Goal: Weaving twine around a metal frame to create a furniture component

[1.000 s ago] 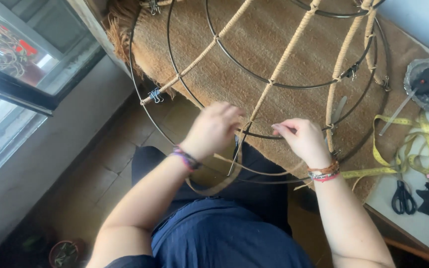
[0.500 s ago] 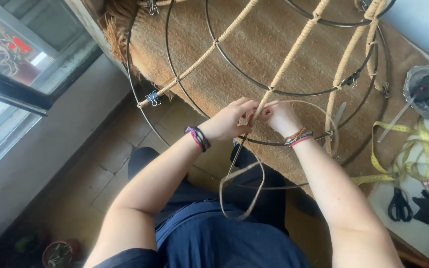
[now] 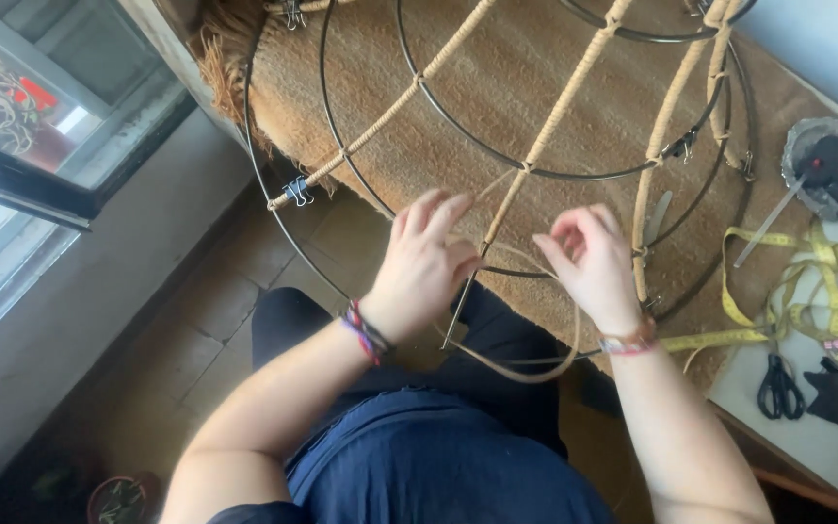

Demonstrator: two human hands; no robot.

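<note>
Your wire frame of dark hoops spreads wide over the woven mat, its near hoop just above your lap; tiled floor lies open to the left. Your left hand rests at a half-wrapped rib, fingers loosely spread. Your right hand curls beside it, fingers pinching the flat tan cane strip, which loops down near you. A yellow tape measure and scissors lie on the table at right.

One head-worn camera looks steeply down, close above the wire frame.
</note>
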